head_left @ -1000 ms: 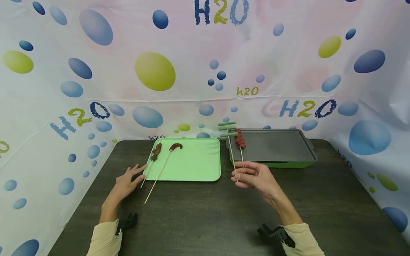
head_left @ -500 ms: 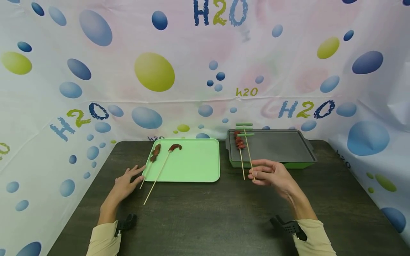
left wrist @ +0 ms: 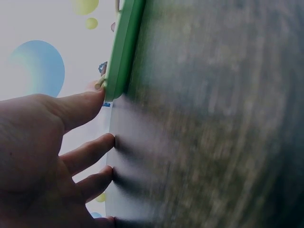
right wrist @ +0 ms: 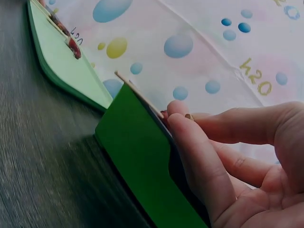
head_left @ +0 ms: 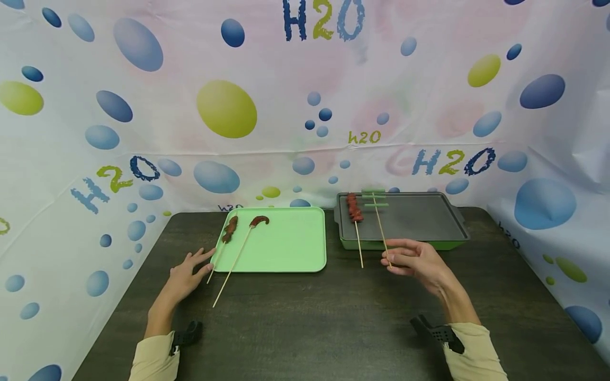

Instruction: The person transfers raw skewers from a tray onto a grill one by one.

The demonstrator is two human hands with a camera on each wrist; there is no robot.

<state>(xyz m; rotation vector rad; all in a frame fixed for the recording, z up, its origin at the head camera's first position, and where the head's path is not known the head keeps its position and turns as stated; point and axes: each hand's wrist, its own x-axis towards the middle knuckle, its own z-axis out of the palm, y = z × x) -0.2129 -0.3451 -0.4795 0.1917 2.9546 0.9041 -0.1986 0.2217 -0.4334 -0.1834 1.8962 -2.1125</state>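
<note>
My right hand (head_left: 416,259) pinches the stick of a skewer with green pieces (head_left: 375,205) set crosswise on it, held over the left part of a grey-topped green grill pan (head_left: 419,217). Left of it, a skewer of red meat chunks (head_left: 355,208) lies on the pan, its stick sticking out over the front edge. My left hand (head_left: 185,274) has its fingers spread at the left front corner of a light green tray (head_left: 286,248). On that tray lie a skewer of brown pieces (head_left: 230,229) and a skewer with a dark red curled tentacle (head_left: 259,220).
Everything stands on a dark wooden table (head_left: 286,328). Behind it hangs a white curtain (head_left: 276,63) with coloured dots and lettering. A narrow gap separates the tray from the pan. Both tray skewers' sticks jut past its front edge.
My right hand has carried the green skewer rightward, past the red meat skewer, and lowered it toward the pan. My left hand has stayed at the tray's corner.
</note>
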